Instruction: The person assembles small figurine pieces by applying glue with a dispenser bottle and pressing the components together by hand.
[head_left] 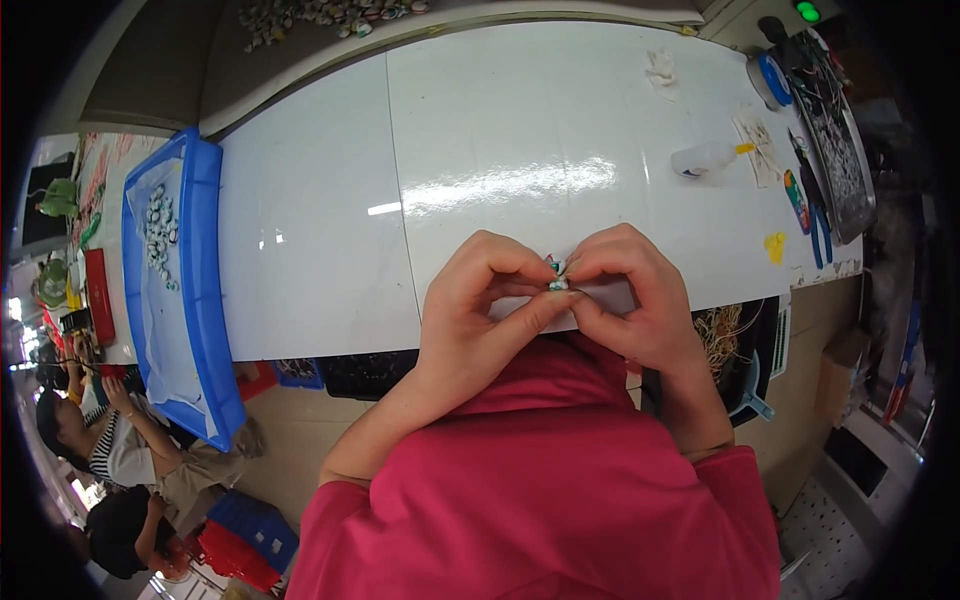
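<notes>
Close to the table's near edge, my left hand (478, 300) and my right hand (637, 297) meet at the fingertips. Both pinch a small white-and-green piece (558, 284) with a dark and a reddish spot. Fingers cover most of it, so its exact kind cannot be made out. Thumbs press from the near side and index fingers from the far side. Beneath the hands lies the glossy white tabletop (500, 120).
At the left stands a blue tray (208, 290) with several similar small pieces (160, 228). To the right are a squeeze bottle (703, 159), blue-handled pliers (820, 235), a blue-lidded jar (772, 80) and a metal tray (853, 190). Other people (130, 440) sit beyond the blue tray.
</notes>
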